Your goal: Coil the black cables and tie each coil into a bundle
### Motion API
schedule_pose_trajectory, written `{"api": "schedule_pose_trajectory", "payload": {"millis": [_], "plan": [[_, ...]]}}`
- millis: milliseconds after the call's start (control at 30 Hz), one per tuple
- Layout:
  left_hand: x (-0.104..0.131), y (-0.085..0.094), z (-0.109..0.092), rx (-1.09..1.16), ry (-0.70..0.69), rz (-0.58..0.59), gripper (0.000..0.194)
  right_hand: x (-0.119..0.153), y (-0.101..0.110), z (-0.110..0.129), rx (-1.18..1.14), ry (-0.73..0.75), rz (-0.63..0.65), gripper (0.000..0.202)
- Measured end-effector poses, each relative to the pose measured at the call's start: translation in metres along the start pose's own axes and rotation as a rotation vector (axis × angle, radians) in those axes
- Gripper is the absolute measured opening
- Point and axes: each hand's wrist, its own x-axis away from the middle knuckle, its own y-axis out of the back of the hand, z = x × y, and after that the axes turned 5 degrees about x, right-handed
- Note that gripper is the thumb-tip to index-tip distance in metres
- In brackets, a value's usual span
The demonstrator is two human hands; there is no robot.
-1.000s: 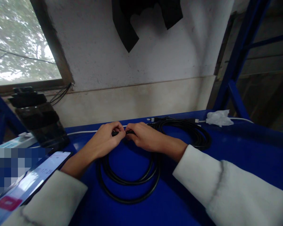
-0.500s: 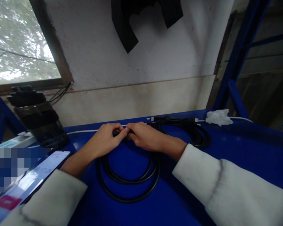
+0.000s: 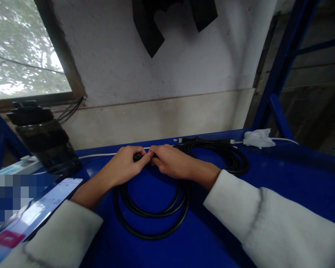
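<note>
A black cable (image 3: 152, 236) lies in loose loops on the blue tabletop (image 3: 212, 238), its upper part running under my hands. My left hand (image 3: 127, 163) is closed on a dark piece of this cable, with thumb and fingers pinched together. Fingertip to fingertip with it, my right hand (image 3: 170, 160) also grips the cable. My fingers hide most of the held part, so I cannot tell whether it is a plug end. Behind my right wrist rests a second coil of black cable (image 3: 241, 160) with white-tipped connectors.
On the left stand a dark water bottle (image 3: 46, 143) and a white power strip (image 3: 16, 167), with a phone (image 3: 54, 199) beside my left sleeve. A white cord (image 3: 97, 155) runs along the back edge. Crumpled white plastic (image 3: 257, 139) lies at the back right, near a blue post (image 3: 280, 74).
</note>
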Motion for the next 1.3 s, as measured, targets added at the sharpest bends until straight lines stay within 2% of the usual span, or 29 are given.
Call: {"api": "schedule_pose_trajectory", "payload": {"millis": [500,767,967,1133,1300], "plan": [[0.000,0.001,-0.001,-0.009,-0.009,0.006,0.040,0.000,0.004,0.004,0.040,-0.018,0.026,0.013],[0.000,0.003,0.001,0.080,0.012,0.017,0.041,0.001,0.003,0.004,0.034,-0.034,0.031,0.014],[-0.009,0.006,0.014,0.311,0.149,0.045,0.058,-0.001,0.003,0.006,-0.010,-0.039,-0.052,0.016],[-0.009,0.005,0.016,0.469,0.226,0.022,0.035,0.000,0.006,0.006,-0.082,-0.013,-0.126,0.013],[-0.007,0.003,0.012,0.599,0.363,-0.033,0.029,-0.001,0.006,0.006,-0.126,-0.016,-0.165,0.013]]}}
